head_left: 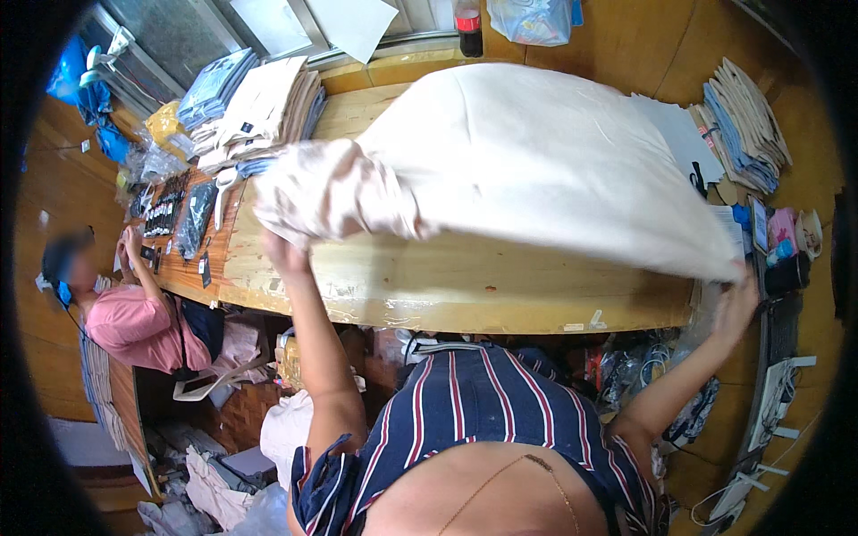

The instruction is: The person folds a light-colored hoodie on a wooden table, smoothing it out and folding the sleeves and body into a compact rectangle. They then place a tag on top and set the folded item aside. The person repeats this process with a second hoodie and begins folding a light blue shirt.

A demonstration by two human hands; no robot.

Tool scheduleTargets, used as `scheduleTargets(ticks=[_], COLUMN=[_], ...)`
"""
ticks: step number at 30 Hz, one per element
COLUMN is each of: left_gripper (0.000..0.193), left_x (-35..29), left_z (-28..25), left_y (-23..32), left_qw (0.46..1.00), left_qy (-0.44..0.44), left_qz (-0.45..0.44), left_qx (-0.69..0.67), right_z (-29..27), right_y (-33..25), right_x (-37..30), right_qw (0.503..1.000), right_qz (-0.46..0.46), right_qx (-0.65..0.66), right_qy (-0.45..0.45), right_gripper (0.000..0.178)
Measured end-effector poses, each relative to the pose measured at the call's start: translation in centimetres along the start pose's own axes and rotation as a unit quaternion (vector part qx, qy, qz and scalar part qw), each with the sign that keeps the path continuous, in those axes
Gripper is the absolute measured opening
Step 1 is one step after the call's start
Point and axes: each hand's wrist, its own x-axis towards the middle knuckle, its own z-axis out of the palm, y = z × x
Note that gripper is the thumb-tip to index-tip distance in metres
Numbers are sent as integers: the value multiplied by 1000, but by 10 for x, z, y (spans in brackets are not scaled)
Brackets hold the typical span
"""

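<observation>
A large cream garment (527, 152) billows in the air above the wooden table, stretched between my two hands. My left hand (288, 255) is closed on its bunched, wrinkled left end. At the lower right corner my right hand (737, 299), a little blurred, grips the edge of the cloth. The garment's exact cut cannot be made out. Under it shows the bare wood of the table (465, 286), its front edge close to my body.
Folded shirts (268, 107) stand in stacks at the back left, and another folded stack (742, 125) at the back right. A cola bottle (469, 31) is behind the table. A co-worker in pink (134, 326) sits at the left end, near packaged black items (192, 219).
</observation>
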Motion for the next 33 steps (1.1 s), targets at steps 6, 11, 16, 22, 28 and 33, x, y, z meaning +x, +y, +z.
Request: scheduleTargets(ticks=[6, 11, 16, 22, 28, 33], left_gripper=[50, 17, 15, 31, 27, 14], left_x=[-116, -86, -68, 168, 207, 124], left_z=[-32, 44, -39, 6, 128, 43], left_y=[-64, -39, 24, -14, 36, 52], left_qw=[823, 672, 956, 736, 910, 940], left_qy=[437, 88, 162, 82, -24, 156], left_qz=[-175, -394, -78, -136, 209, 83], left_qx=[319, 621, 231, 658, 357, 293], right_z=[14, -9, 54, 170, 118, 65], right_y=[93, 73, 45, 55, -115, -57], right_x=[-66, -57, 9, 208, 173, 82], right_qw=[968, 976, 936, 955, 908, 760], right_qz=[203, 120, 117, -195, -417, -510], right_qx=[-62, -21, 319, -154, -18, -403], right_qy=[-133, -180, -87, -164, 46, 0], right_gripper=[28, 26, 28, 17, 30, 41])
